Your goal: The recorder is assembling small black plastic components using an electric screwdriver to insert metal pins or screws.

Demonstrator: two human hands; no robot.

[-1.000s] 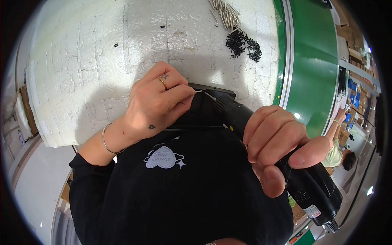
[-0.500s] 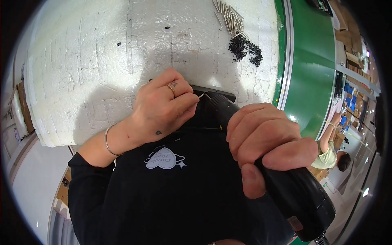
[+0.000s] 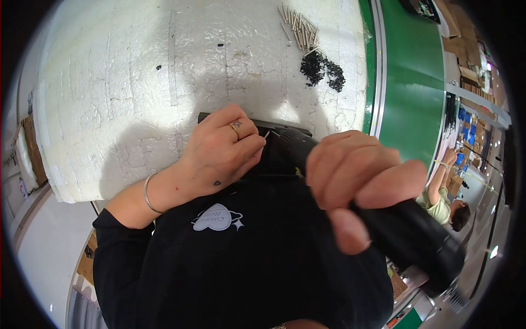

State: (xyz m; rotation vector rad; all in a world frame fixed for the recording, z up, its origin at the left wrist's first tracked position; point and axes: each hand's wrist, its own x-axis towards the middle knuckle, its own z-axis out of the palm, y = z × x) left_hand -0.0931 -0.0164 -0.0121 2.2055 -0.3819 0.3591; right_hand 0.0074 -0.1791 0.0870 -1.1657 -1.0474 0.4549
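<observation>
Broadly, a white padded work surface fills most of the view, its covering wrinkled and cracked. Along its right side lies a green tabletop, with a pale metal strip between the two. Beyond that, at the far right, a person in a light green top shows near shelving.

Next in size comes a black electric screwdriver, slanting from the lower right toward the middle, its rear end blurred. The right hand is wrapped firmly around its body. The left hand has its fingers curled in, thumb and forefinger closed on a thin metal pin. Behind the left hand, near the padded surface's front edge, a black bar-like piece shows on both sides of it.

Farther back sit a loose heap of silvery metal rods and, touching its near end, a pile of small black screws. The thin metal pin pokes from the left fingertips just beside the screwdriver's tip; whether they touch, I cannot tell. Smallest are two black bits, lying well apart on the padding
</observation>
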